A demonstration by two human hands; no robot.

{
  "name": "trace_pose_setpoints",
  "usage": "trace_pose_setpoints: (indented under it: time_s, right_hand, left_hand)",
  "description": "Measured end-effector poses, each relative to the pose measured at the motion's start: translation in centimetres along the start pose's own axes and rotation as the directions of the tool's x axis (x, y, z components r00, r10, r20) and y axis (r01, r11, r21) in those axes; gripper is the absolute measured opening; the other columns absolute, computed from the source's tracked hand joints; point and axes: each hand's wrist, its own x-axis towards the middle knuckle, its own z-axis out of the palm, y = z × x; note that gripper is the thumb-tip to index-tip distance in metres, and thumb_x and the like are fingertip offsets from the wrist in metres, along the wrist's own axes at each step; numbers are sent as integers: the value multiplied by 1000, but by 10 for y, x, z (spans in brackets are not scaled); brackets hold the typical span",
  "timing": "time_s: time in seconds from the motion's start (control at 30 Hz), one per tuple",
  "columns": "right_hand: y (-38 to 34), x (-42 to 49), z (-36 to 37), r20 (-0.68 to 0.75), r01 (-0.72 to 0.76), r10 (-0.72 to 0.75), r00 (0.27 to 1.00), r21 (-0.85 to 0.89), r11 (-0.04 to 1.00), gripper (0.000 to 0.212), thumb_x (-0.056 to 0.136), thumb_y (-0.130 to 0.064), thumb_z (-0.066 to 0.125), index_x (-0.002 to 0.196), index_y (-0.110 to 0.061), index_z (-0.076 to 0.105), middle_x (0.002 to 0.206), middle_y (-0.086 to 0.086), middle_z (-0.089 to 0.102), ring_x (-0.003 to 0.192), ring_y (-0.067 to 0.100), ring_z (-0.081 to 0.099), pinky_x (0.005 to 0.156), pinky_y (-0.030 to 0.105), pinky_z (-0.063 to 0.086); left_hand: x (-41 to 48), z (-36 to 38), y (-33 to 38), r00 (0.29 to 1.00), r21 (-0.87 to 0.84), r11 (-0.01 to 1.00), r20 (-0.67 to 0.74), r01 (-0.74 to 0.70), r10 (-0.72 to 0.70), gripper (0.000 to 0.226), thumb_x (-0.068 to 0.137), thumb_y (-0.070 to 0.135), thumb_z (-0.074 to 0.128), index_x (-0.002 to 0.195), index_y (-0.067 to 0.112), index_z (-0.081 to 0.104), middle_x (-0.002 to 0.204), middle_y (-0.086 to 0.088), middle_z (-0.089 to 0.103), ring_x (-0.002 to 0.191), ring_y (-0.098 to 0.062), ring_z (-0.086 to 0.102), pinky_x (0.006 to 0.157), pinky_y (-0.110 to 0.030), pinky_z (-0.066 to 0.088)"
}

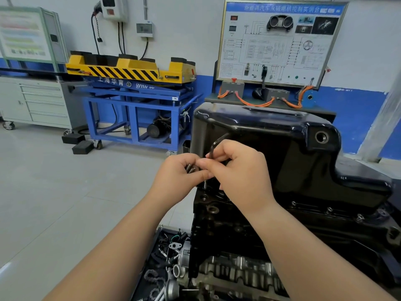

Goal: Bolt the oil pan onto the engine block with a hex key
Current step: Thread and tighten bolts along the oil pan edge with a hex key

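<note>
The left hand point(179, 173) is cupped in front of the oil pan's point(282, 148) near-left corner. Its fingers curl loosely round a small cluster of bolts point(191, 169) lying in the palm. The right hand point(240, 170) meets it there, thumb and forefinger closed to a narrow pinch at the bolts. The same hand's other fingers wrap the long arm of a black hex key point(213, 148). The key's bent end sticks up above the knuckles against the pan's dark wall. A short metal shank shows just under the fingers; whether it is a bolt or the key's tip cannot be told.

The black oil pan sits on top of the engine block point(227, 224), sump upward. Seated flange bolts point(329, 209) show along the pan's right-hand edge. Below the pan to the left lies a tray of loose parts point(167, 257). Behind the pan stand a wiring training board point(280, 40) and, further left, a blue lift cart point(134, 98).
</note>
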Motion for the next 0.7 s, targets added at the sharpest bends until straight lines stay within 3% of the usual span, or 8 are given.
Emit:
trace_pose_setpoints:
  time_s: [0.1,0.17,0.27,0.4,0.47,0.57,0.63,0.7]
  right_hand:
    - [-1,-1,-2,65,26,-25,998,-22,999,3,82,-23,71,83,-22,69,75,-16,66,59,0,61,57,21,53]
    - [-2,0,-5,157,32,-33,987,9,999,15,88,-17,64,100,-23,70,87,-22,65,54,-2,60,60,15,51]
    - [-3,1,-8,195,6,-20,981,71,997,23,90,-10,58,99,-28,69,88,-11,71,41,9,59,54,22,54]
    - [-1,0,-5,94,3,-13,995,112,994,14,84,-11,68,83,-24,71,75,-8,71,44,3,58,42,16,45]
    - [-1,1,-2,48,8,-13,999,96,995,13,80,-15,73,73,-25,68,73,-11,70,55,2,62,46,16,47]
    - [1,1,1,21,16,-17,1000,49,999,14,75,-20,77,69,-20,64,70,-9,68,66,6,64,62,28,55]
    - [1,1,2,43,11,-12,999,25,1000,11,77,-22,76,74,-21,66,72,-8,68,66,6,63,63,28,55]
    - [0,1,-1,126,-13,5,992,62,998,9,83,-20,70,88,-28,70,80,-14,69,64,3,64,61,20,53]
  left_hand:
    - [0,-2,2,1000,18,1000,23,-15,15,7,76,17,73,72,12,70,68,-18,62,57,-14,51,52,-20,40]
    - [1,-4,3,999,7,1000,50,-13,13,5,78,17,71,74,20,73,71,-11,66,63,-18,57,57,-22,44]
    - [2,-8,6,996,-5,1000,92,-21,21,18,79,17,71,73,34,71,71,8,69,64,1,58,59,-8,43]
    - [-1,-4,3,999,-23,1000,38,-4,5,4,75,19,74,75,23,73,71,-10,66,60,-6,54,56,-14,44]
    - [-2,-2,2,1000,-19,1000,15,-4,4,9,72,22,76,77,15,72,72,-20,61,61,-13,51,58,-25,46]
    - [-1,0,2,1000,0,1000,18,8,-8,17,73,20,74,77,5,68,75,-24,61,69,-33,55,65,-45,48]
    - [1,-1,3,999,8,1000,33,12,-12,13,74,18,73,76,6,69,74,-23,62,72,-35,57,65,-45,48]
    - [2,-2,3,998,-20,1000,56,12,-11,3,76,16,73,75,13,72,72,-18,65,69,-30,59,62,-36,50]
